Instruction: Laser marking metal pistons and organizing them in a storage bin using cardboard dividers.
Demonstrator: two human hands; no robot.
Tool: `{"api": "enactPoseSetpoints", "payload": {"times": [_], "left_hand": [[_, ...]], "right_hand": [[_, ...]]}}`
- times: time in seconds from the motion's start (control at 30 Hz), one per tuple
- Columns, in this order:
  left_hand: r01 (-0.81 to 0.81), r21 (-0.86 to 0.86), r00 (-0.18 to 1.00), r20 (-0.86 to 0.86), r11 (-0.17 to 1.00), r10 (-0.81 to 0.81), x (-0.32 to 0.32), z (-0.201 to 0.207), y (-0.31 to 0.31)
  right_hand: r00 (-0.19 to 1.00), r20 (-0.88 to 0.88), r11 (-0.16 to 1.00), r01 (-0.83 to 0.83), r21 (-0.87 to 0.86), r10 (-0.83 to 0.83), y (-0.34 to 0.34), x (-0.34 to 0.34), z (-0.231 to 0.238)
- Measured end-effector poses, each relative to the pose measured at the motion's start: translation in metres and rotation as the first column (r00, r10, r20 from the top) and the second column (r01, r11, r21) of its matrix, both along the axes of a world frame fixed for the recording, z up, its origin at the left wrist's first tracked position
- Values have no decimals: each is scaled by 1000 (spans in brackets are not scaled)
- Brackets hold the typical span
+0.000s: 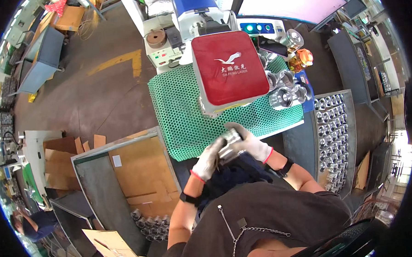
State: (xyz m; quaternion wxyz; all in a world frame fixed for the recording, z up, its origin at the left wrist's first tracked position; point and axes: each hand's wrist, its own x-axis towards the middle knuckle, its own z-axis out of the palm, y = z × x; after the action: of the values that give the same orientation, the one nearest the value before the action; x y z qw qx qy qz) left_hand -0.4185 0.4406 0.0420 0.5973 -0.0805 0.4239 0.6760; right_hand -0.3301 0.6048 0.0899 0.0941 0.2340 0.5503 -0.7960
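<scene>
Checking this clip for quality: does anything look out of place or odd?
Nothing looks spilled. Only the cardboard at left looks untidy, its pieces jutting at uneven angles. The metal part in the hands is too blurred to judge.

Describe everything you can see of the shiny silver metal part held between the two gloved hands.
The shiny silver metal part looks short and roughly cylindrical, with bright reflections and darker bands. It sits at a slant between the white-gloved left hand and the white-gloved right hand, both touching it. In the picture it lies by the near edge of the green perforated mat, in front of the torso. Fingers and blur hide its finer details.
</scene>
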Motion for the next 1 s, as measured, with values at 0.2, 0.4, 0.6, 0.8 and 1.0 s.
{"api": "enactPoseSetpoints", "payload": {"times": [0.2,0.4,0.6,0.8,1.0], "left_hand": [[-320,-367,-292,-839,873,-460,-66,-16,88],[-445,71,445,-847,893,289,-119,-193,96],[-357,-66,559,-814,932,157,-116,-15,72],[-519,79,723,-491,851,487,-47,-54,-98],[-696,-279,716,-202,661,668,53,-60,-228]], "right_hand": [[772,421,791,585,-179,-476,36,91,-63],[887,376,940,327,-101,-268,23,51,-45],[998,-22,404,44,914,-59,55,-26,-66],[923,-384,945,122,303,3,74,-109,-169],[969,18,364,-110,925,248,43,-138,-89]]}}
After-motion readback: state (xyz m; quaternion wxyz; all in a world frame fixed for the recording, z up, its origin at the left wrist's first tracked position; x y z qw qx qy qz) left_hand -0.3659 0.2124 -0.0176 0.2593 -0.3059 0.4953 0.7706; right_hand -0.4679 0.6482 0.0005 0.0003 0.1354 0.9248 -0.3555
